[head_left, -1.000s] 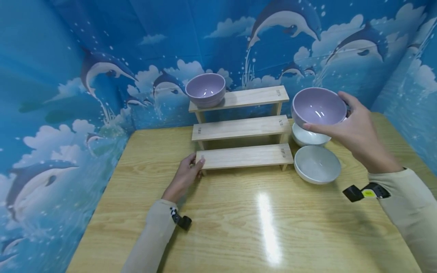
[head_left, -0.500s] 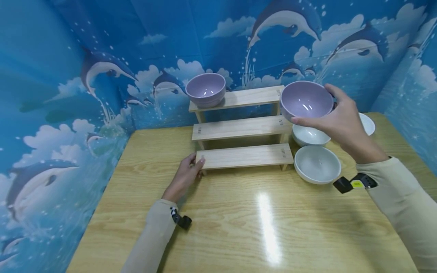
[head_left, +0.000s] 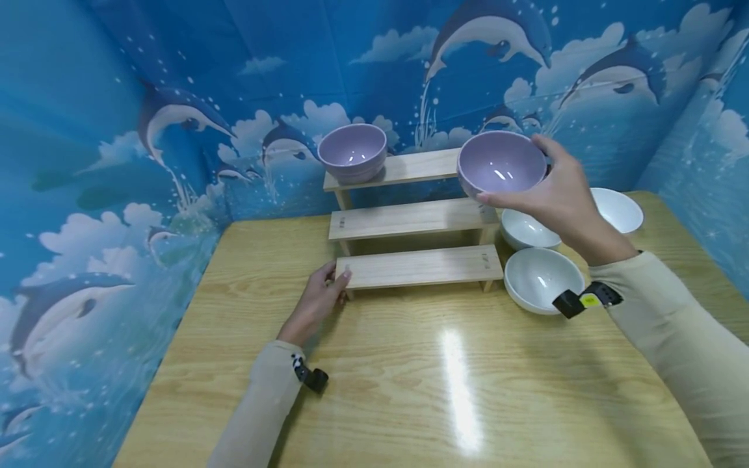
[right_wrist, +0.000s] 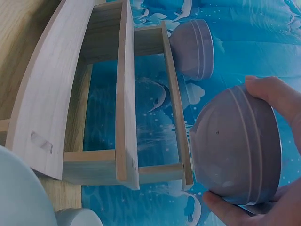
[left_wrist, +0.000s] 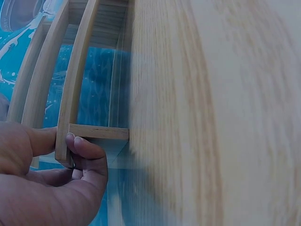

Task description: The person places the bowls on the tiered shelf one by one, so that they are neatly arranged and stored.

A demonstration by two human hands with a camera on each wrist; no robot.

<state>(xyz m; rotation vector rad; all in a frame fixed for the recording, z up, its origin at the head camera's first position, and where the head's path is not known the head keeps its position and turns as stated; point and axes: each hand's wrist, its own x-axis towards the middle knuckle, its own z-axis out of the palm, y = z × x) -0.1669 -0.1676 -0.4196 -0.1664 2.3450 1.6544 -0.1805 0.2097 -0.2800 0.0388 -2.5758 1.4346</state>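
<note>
My right hand [head_left: 556,188] grips a purple bowl [head_left: 501,166] by its right side, thumb along the near rim. In the head view the bowl overlaps the right end of the top step of a three-step wooden rack [head_left: 418,266]. The right wrist view shows its base [right_wrist: 196,155] close by the top board's end. A second purple bowl [head_left: 352,155] sits upright on the top step's left end. My left hand [head_left: 316,300] pinches the left end of the lowest step, thumb on top; the left wrist view shows fingers [left_wrist: 89,150] curled under that board [left_wrist: 75,70].
Right of the rack, two white bowls stand on the wooden table [head_left: 374,390]: a near one [head_left: 541,279] and one behind it [head_left: 526,229]. Another white bowl [head_left: 620,209] is farther right, behind my right wrist. A blue dolphin-print cloth [head_left: 281,58] hangs behind and at the sides.
My right hand has moved the purple bowl leftward and slightly up, from over the white bowls to the rack's top right end. The far-right white bowl has come into view. The left hand stays put.
</note>
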